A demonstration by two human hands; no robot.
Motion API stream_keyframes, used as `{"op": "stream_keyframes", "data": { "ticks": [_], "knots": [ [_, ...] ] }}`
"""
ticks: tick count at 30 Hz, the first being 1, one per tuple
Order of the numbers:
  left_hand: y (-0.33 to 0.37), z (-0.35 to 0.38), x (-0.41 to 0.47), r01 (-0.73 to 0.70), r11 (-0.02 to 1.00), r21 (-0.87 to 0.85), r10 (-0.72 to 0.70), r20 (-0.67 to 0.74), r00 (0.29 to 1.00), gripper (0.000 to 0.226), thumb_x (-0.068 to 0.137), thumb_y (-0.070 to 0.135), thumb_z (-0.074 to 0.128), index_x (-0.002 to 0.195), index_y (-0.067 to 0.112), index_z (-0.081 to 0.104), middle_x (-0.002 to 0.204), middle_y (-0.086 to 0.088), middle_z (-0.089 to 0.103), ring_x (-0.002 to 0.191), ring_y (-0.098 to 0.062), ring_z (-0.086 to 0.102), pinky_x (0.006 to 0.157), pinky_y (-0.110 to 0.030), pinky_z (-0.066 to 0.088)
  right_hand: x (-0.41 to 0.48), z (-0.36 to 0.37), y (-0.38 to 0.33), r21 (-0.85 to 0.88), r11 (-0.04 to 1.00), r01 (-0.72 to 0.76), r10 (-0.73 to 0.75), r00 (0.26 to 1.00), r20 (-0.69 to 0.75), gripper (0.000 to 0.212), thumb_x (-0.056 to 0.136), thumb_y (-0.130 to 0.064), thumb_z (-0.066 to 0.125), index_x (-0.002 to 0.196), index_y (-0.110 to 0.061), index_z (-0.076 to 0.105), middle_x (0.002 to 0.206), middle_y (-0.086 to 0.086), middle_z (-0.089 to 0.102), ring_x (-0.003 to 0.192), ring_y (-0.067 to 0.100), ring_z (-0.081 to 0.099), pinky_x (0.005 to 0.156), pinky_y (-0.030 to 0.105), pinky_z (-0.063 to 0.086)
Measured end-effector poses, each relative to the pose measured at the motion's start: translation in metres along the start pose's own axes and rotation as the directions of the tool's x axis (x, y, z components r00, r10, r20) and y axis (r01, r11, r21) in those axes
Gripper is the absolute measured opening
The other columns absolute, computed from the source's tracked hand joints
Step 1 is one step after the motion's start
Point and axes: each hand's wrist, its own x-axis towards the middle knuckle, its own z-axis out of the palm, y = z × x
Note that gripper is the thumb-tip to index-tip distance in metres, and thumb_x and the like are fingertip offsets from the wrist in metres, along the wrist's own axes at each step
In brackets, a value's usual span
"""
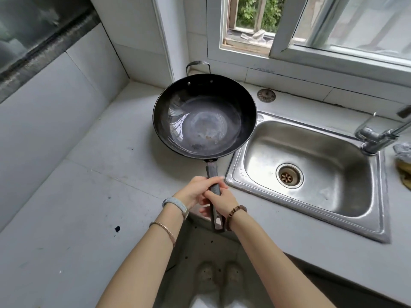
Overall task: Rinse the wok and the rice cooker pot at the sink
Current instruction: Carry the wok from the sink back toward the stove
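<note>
A black wok [204, 116] with a long dark handle and a small loop handle at its far side is held above the white counter, just left of the steel sink [311, 174]. Small bits of residue lie in its bottom. My left hand [195, 191] grips the long handle further up. My right hand [219, 202] grips the handle just behind it. The wok's rim overlaps the sink's left corner. No rice cooker pot is in view.
A chrome faucet [378, 136] stands at the sink's right rim. A round metal strainer [266, 95] lies on the counter behind the sink. A cloth [403, 172] sits at the far right edge. A window is open above. The counter [77, 207] spreads to the left.
</note>
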Motion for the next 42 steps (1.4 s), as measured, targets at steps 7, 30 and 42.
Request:
{"op": "stream_keyframes", "data": {
  "ticks": [7,30,42],
  "knots": [
    [0.007,0.001,0.016,0.035,0.998,-0.048,-0.033,0.053,0.998,0.022,0.086,0.027,0.07,0.078,0.006,0.069,0.093,-0.011,0.075,0.093,-0.022,0.071,0.088,-0.033,0.055,0.007,0.02,-0.001,-0.079,0.996,-0.032,0.01,0.964,-0.266,0.028,0.08,-0.031,0.055,0.104,-0.016,0.056,0.07,0.017,0.061,0.04,0.021,0.051,0.042,0.026,0.044],
    [0.063,0.026,-0.073,-0.178,0.965,0.19,0.209,-0.157,0.965,0.029,0.088,0.026,0.067,0.065,0.011,0.062,0.058,0.002,0.068,0.054,-0.013,0.062,0.068,-0.03,0.049,-0.064,0.026,-0.038,0.25,0.943,0.221,-0.187,0.971,-0.152,0.008,0.094,-0.014,0.048,0.1,-0.01,0.048,0.047,0.002,0.044,0.033,0.013,0.039,0.037,0.022,0.037],
    [0.101,0.048,-0.132,-0.263,0.789,0.555,0.439,-0.211,0.873,0.03,0.084,0.03,0.067,0.057,0.016,0.067,0.068,0.0,0.074,0.073,-0.021,0.07,0.074,-0.034,0.057,-0.113,0.019,-0.068,0.561,0.78,0.275,-0.338,0.941,0.009,0.013,0.1,-0.011,0.044,0.087,-0.014,0.04,0.044,0.001,0.028,0.027,0.009,0.029,0.033,0.017,0.032]
  ]
}}
